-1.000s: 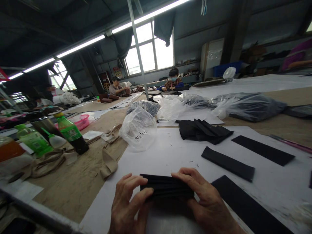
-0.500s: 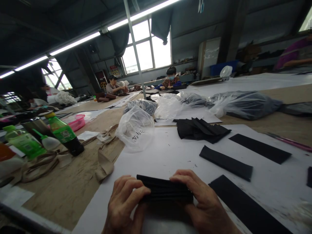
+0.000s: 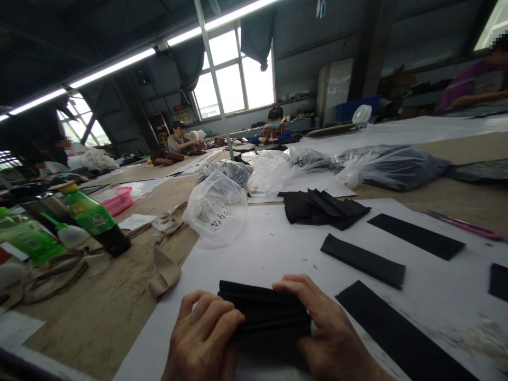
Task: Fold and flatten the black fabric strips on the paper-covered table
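Between my two hands is a stack of folded black fabric pieces (image 3: 265, 309), its layered edges turned toward me. My left hand (image 3: 204, 333) grips the left end, fingers curled over it. At the right end, my right hand (image 3: 323, 323) clasps the stack with fingers on top and the thumb low. Right of my hands, a long black strip (image 3: 400, 330) lies flat on the white paper (image 3: 254, 254). Beyond it are a shorter folded black piece (image 3: 363, 260) and another flat black strip (image 3: 416, 236). A fanned pile of black pieces (image 3: 323, 208) rests farther back.
Clear plastic bags (image 3: 216, 209) sit behind the paper, one bulging with dark material (image 3: 397, 166). Left are a green-labelled bottle (image 3: 95, 217), a pink basket (image 3: 118, 200) and beige straps (image 3: 164, 267). A pink-handled tool (image 3: 468, 225) lies right. Several people work at the far tables.
The view has shifted slightly, so the table's contents sit a little farther left. Both hands keep hold of the black stack, whose upper layers look slightly more spread.
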Motion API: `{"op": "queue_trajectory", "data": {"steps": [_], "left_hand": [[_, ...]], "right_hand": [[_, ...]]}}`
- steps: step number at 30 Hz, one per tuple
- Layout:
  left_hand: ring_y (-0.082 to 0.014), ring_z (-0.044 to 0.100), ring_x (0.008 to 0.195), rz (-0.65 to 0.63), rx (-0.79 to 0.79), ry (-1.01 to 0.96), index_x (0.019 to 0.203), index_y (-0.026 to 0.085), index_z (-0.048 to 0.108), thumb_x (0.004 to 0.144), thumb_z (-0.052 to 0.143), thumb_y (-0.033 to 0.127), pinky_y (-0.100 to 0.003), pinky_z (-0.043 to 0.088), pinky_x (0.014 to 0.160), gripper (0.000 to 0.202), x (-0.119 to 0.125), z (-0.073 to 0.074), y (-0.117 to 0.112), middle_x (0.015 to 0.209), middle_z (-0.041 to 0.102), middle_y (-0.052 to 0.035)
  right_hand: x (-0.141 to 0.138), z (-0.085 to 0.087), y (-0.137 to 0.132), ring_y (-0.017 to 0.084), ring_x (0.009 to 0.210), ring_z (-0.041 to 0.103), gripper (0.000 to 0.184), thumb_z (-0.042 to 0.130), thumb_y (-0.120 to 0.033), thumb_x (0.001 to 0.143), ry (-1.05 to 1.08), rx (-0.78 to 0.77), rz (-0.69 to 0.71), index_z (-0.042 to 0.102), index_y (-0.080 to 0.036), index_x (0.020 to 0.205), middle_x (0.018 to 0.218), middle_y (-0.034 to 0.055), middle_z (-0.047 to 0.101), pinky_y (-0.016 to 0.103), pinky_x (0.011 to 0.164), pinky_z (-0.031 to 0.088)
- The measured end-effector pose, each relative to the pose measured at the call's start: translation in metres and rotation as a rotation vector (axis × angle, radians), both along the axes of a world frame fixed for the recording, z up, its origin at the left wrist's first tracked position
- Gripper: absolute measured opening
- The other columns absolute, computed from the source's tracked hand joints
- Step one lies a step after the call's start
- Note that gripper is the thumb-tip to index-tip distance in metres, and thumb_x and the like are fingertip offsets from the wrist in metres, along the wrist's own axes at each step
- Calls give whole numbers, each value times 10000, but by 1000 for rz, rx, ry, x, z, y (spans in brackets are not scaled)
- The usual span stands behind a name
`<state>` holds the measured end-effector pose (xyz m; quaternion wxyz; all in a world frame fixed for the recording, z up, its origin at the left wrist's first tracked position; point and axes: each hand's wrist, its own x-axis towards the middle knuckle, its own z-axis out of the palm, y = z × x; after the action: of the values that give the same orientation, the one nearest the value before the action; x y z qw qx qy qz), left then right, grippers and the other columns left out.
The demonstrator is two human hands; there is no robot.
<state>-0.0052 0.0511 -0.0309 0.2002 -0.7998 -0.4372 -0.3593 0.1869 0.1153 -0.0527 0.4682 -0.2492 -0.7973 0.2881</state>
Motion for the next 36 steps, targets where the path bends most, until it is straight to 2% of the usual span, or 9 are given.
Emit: {"op": "queue_trajectory", "data": {"steps": [3,5,8,10,16,21,25,32,36], "left_hand": [[-168,553,713,22,14,35,847,125,598,659,529,-3,-355,400,692,237,-2,-2,-2,748,616,-58],[-172,557,731,39,36,63,874,122,600,655,541,-13,-362,399,695,264,-4,-7,-4,774,616,-68],[-167,553,731,47,84,81,886,118,605,649,560,-31,-365,400,688,283,-5,-13,-6,779,607,-77],[-169,554,745,47,118,76,875,115,610,646,566,-38,-376,404,701,279,-4,-14,-7,777,604,-80],[-173,557,767,58,141,55,853,117,619,640,571,-47,-428,407,754,273,-1,-13,-8,766,607,-77],[-174,568,777,46,123,65,867,115,621,643,578,-40,-444,404,775,275,-2,-15,-9,774,617,-78],[-157,576,740,42,113,43,865,114,628,654,582,-29,-454,397,797,258,-1,-14,-9,756,625,-67],[-145,590,716,51,147,55,843,131,632,640,560,-54,-489,380,841,283,1,-14,-12,732,640,-45],[-141,584,693,44,116,40,838,126,625,656,570,-30,-471,386,836,247,-2,-15,-10,728,633,-46]], "right_hand": [[7,8,-3,159,935,553,427,561,-63,639,-46,-43,-9,528,-176,1049,1021,50,566,224,813,452],[11,16,-4,178,932,567,389,633,-164,635,-85,-128,3,566,-188,1018,1019,41,600,219,780,462],[12,31,0,172,835,598,255,596,-283,717,-155,-294,10,623,-204,958,906,16,654,216,699,468],[7,40,4,155,756,604,233,549,-266,763,-236,-350,19,639,-205,969,822,5,665,213,669,457],[-7,63,18,131,639,581,132,554,-144,710,-638,-225,148,680,-173,736,696,18,654,194,578,405],[-12,78,21,157,621,590,140,516,-134,709,-851,-46,225,648,-147,755,658,50,642,207,563,406],[-13,78,24,144,586,577,176,489,-110,715,-865,-48,258,611,-142,837,678,51,632,191,500,375],[-9,61,36,119,596,558,214,445,-111,758,-707,-154,254,611,-165,880,708,23,625,188,530,374],[-9,58,32,157,704,595,208,438,-102,779,-733,-51,234,595,-144,907,783,58,638,222,624,409]]}}
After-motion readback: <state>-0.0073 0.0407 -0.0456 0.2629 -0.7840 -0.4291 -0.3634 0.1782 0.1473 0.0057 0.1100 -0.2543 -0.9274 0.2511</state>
